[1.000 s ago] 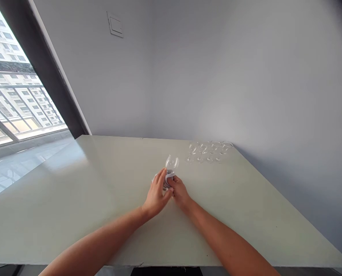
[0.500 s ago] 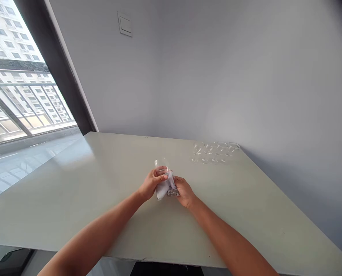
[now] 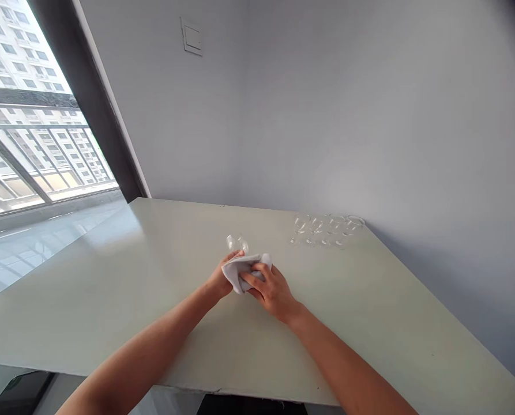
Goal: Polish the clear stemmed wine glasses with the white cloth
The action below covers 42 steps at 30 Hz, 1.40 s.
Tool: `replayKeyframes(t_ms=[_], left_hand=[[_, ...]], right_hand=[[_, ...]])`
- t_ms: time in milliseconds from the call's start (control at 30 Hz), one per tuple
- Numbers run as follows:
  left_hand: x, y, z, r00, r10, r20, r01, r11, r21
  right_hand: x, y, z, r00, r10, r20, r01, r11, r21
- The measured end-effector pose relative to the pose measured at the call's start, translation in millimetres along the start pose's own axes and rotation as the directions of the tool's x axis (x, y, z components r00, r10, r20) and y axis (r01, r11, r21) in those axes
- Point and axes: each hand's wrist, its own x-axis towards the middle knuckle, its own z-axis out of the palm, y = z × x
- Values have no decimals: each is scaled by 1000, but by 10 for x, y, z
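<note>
Left hand (image 3: 223,278) grip grasping clear rounded glass (image 3: 239,244) over pale smooth counter (image 3: 175,248). Right hand (image 3: 275,292) grip clutching folded white cloth (image 3: 237,268), hiding glass's lower part. Clear stemmed glasses (image 3: 316,225) near far-right corner.

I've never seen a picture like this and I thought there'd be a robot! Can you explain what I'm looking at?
There's no robot here, just a person's two bare hands. The camera is worn on the person's head, looking forward and down, so you see their arms stretching away from you.

The left hand holds a clear glass; its bowl pokes out beyond a whitish cloth. The right hand has its fingers on that cloth, which hides the lower part of the glass.

Over on the right, toward the far end of the pale table, stands a group of clear stemmed glasses. They're see-through, so they're hard to count exactly.
</note>
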Motion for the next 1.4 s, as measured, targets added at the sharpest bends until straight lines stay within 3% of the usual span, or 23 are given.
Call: replayKeyframes(t_ms=[100, 167, 267, 400, 467, 533, 600, 667, 700, 767, 833, 933, 1067, 1167, 1300, 1400], left_hand=[[-39, -63, 60, 992, -76, 96, 84, 993, -79], [-60, -77, 97, 993, -64, 102, 77, 988, -135], [-77, -55, 140, 997, -32, 63, 43, 983, -178], [-76, -13, 172, 989, 139, -49, -141, 990, -22], [-71, -14, 172, 963, 264, -60, -256, 959, 120], [-73, -20, 159, 928, 367, -63, -339, 902, 267], [-86, -8, 135, 886, 450, -111, -373, 834, 407], [-100, 34, 101, 835, 520, -177, -366, 766, 529], [-105, 64, 83, 809, 552, -200, -356, 732, 581], [-104, 122, 45, 761, 612, -215, -340, 659, 671], [-92, 148, 12, 723, 660, -206, -327, 589, 739], [-72, 91, -19, 715, 682, -155, -348, 539, 767], [-96, -72, 10, 707, 707, 2, -464, 462, 756], [-154, -121, 78, 708, 705, 33, -502, 471, 725], [-163, -95, 115, 770, 637, -36, -449, 581, 679], [-72, -121, 49, 795, 607, -25, -419, 577, 701]], right_hand=[[-5, -30, 78, 993, 120, -20, -115, 979, 169], [6, -27, 124, 956, 289, -52, -243, 876, 416], [34, -46, 190, 858, 514, 7, -342, 561, 754], [49, -115, 272, 747, 608, 269, -420, 119, 900], [36, -143, 313, 731, 588, 345, -422, -8, 907], [10, -157, 359, 729, 559, 395, -448, -47, 893], [-27, -160, 400, 682, 556, 476, -565, -12, 825], [-66, -152, 411, 646, 587, 488, -687, 168, 707], [-82, -143, 397, 673, 600, 432, -700, 330, 633], [-97, -116, 326, 799, 565, 205, -594, 688, 417], [-77, -81, 216, 894, 447, -35, -437, 886, 154], [16, -36, 68, 929, 294, -225, -307, 951, -26], [181, -28, 49, 965, 170, -202, -186, 980, -65], [271, -38, 122, 977, 175, -117, -189, 974, -121], [350, 57, 181, 981, 188, -49, -194, 957, -216], [418, 286, 147, 951, 297, -79, -308, 914, -264]])
